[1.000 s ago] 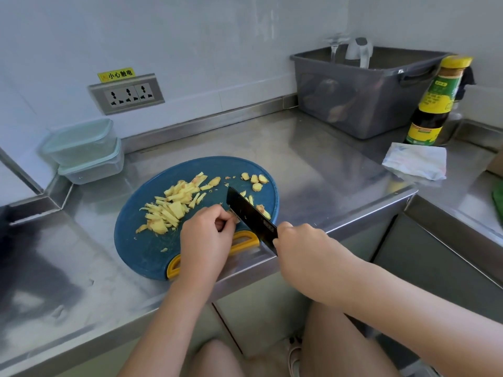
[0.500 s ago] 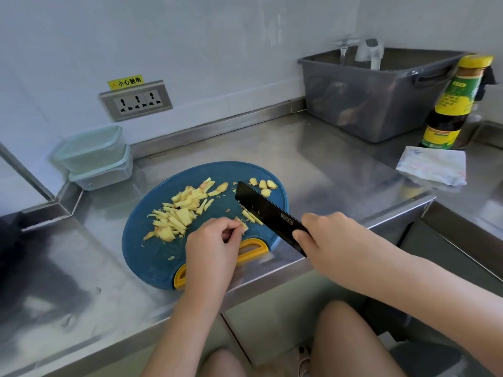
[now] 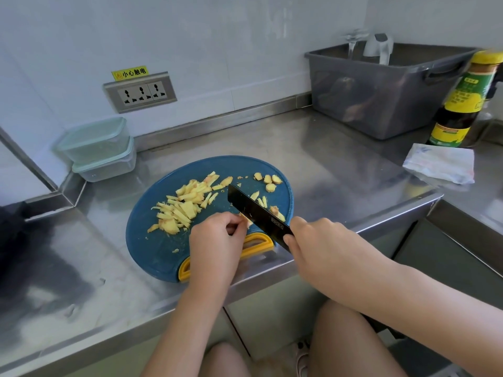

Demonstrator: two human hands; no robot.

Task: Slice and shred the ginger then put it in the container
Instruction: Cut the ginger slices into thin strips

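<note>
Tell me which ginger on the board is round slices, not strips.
The small cluster at the board's far right edge; the big pile left of the knife is strips.

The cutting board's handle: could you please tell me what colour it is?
The handle is yellow, on a blue cutting board; head view shows it best.

A kitchen: a steel counter [image 3: 326,170] runs along a white wall [image 3: 217,36] with a socket [image 3: 140,91]. Far right stand a sauce bottle [image 3: 460,104] and a grey tub [image 3: 381,104] by a tap [image 3: 378,46]; far left, stacked containers [image 3: 98,144]; near, a chopping board [image 3: 152,240].
</note>
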